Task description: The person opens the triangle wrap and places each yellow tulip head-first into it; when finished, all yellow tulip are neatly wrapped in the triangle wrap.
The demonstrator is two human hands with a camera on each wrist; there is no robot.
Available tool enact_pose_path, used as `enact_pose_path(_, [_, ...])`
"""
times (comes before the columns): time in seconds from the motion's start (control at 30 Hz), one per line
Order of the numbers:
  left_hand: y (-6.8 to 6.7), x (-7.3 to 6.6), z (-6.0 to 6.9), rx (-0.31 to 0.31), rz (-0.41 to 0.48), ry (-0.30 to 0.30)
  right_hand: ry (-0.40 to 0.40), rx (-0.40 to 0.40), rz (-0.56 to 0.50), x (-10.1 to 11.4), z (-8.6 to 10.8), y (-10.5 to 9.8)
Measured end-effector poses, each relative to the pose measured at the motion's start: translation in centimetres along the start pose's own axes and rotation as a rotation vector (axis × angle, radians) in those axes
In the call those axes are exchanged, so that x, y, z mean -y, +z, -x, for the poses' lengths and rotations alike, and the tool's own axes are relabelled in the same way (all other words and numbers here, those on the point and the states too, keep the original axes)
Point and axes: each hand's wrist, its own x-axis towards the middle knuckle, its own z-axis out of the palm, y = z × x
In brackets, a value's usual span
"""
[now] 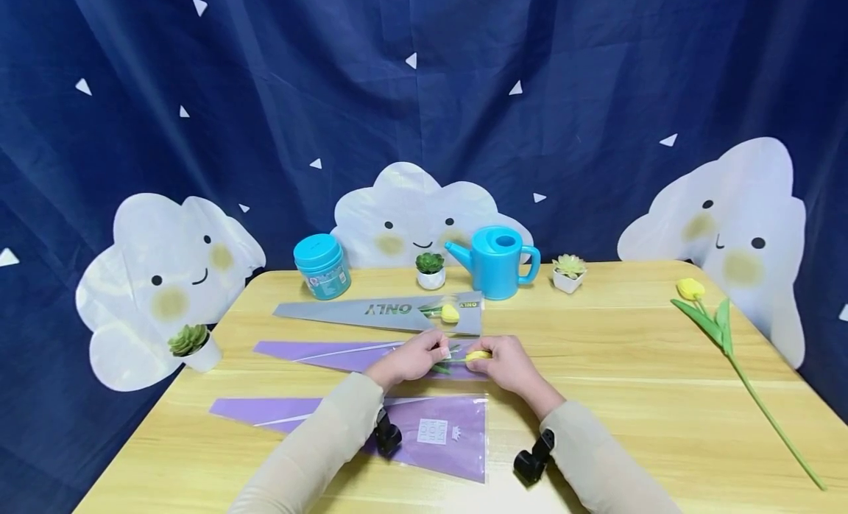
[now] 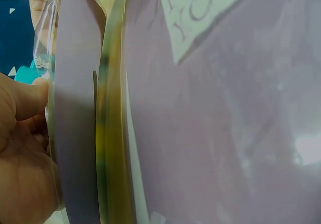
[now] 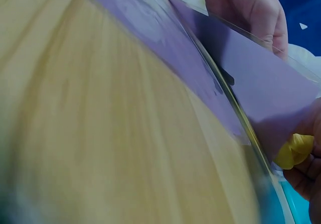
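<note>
In the head view, a yellow tulip [image 1: 478,356] lies over the open end of the middle purple sleeve [image 1: 331,353]. My right hand [image 1: 509,365] grips its bloom; the right wrist view shows the yellow bloom [image 3: 294,151] between the fingers of that hand [image 3: 308,169]. On the other side, my left hand [image 1: 412,358] pinches the sleeve's edge near the green leaves [image 1: 440,368]. The thumb of my left hand [image 2: 25,148] presses on the clear film in the left wrist view. Part of the stem is hidden.
Nearer me lies another purple sleeve [image 1: 457,455]. Behind is a grey sleeve [image 1: 344,309] holding a yellow tulip [image 1: 450,313]. At the back stand a blue jar [image 1: 322,267], a watering can [image 1: 495,267] and small potted plants [image 1: 431,278]. A loose tulip [image 1: 755,396] lies right.
</note>
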Motion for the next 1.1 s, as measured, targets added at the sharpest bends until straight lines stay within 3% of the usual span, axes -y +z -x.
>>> enact_pose_path(0.27, [0.0,0.4,0.0,-0.004,0.007,0.013,0.012,0.026,0.008,-0.3,-0.1,0.4])
enact_pose_path(0.6, [0.3,0.9,0.1,0.003,0.006,0.026,0.018,0.086,-0.115,-1.4,0.9,-0.5])
enact_pose_path(1.1, [0.1,1.1,0.0,-0.011,-0.014,0.038,0.042,0.014,-0.041,-1.3,1.1,-0.9])
